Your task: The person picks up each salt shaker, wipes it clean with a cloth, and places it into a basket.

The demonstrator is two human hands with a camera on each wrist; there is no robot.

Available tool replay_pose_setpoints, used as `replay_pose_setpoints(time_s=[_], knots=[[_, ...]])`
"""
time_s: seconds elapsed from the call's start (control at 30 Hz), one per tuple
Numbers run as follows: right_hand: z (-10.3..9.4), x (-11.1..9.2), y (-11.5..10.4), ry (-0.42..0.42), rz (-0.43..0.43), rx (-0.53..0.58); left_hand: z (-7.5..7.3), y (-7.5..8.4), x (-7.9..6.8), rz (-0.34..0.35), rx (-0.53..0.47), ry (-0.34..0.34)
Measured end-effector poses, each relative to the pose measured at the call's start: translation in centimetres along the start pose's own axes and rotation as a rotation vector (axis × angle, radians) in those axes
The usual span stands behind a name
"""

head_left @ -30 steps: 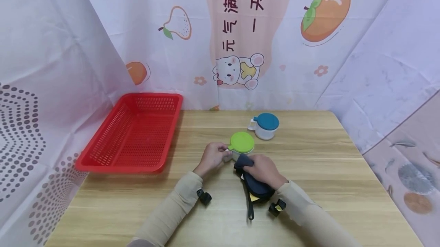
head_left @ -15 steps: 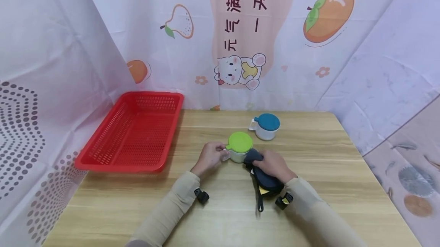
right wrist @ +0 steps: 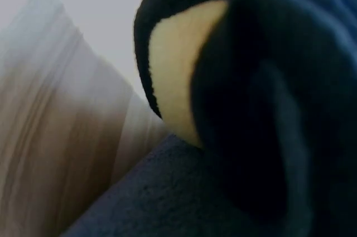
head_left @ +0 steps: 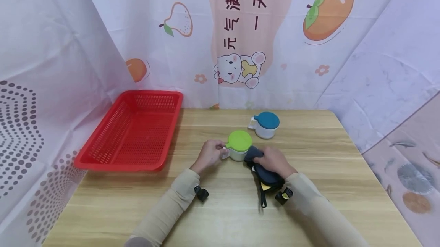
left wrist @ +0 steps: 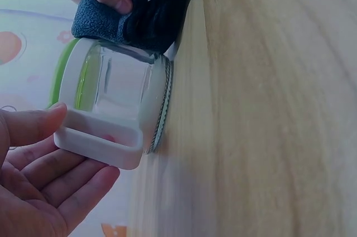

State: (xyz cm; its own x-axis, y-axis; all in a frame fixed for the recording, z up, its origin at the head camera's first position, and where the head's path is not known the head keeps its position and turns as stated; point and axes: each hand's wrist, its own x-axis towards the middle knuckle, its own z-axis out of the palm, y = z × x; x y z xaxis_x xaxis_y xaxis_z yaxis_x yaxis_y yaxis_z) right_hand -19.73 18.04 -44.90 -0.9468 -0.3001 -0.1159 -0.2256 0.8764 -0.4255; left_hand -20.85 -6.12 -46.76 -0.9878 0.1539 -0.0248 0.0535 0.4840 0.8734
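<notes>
Right of the red basket [head_left: 117,168], the white handle [left wrist: 100,149] of the upright green-lidded jar [head_left: 239,142] is being pinched by the left hand [head_left: 210,155]. Against the jar's right side, a bunched dark-blue fleece cloth [head_left: 266,175] is being gripped by the right hand [head_left: 274,160]; for an even wipe, firm handle support and light cloth pressure are probably being called for, to avoid tipping.
</notes>
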Motion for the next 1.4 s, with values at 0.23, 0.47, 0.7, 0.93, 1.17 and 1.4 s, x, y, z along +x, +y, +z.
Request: replay_pose_setpoints(time_s=[0.23, 0.47, 0.7, 0.93, 1.17, 1.4], knots=[[-0.3, 0.1, 0.3, -0.015, -0.010, 0.000, -0.2, 0.0, -0.1, 0.006, 0.005, -0.006], [-0.7, 0.2, 0.6, -0.035, -0.002, 0.011, 0.0, -0.1, -0.3, 0.027, 0.029, -0.001], [-0.9, 0.6, 0.9, -0.039, -0.021, 0.013, -0.2, 0.1, -0.1, 0.027, 0.040, -0.002], [-1.1, 1.1, 1.1, -0.049, -0.027, 0.012, -0.4, -0.1, 0.1, 0.021, 0.015, 0.002], [-1.2, 1.6, 1.4, -0.078, 0.006, 0.019, -0.6, -0.2, 0.1, -0.017, -0.016, -0.008], [-1.2, 1.7, 1.6, -0.083, 0.018, 0.015, -0.6, -0.2, 0.1, -0.029, -0.022, -0.016]])
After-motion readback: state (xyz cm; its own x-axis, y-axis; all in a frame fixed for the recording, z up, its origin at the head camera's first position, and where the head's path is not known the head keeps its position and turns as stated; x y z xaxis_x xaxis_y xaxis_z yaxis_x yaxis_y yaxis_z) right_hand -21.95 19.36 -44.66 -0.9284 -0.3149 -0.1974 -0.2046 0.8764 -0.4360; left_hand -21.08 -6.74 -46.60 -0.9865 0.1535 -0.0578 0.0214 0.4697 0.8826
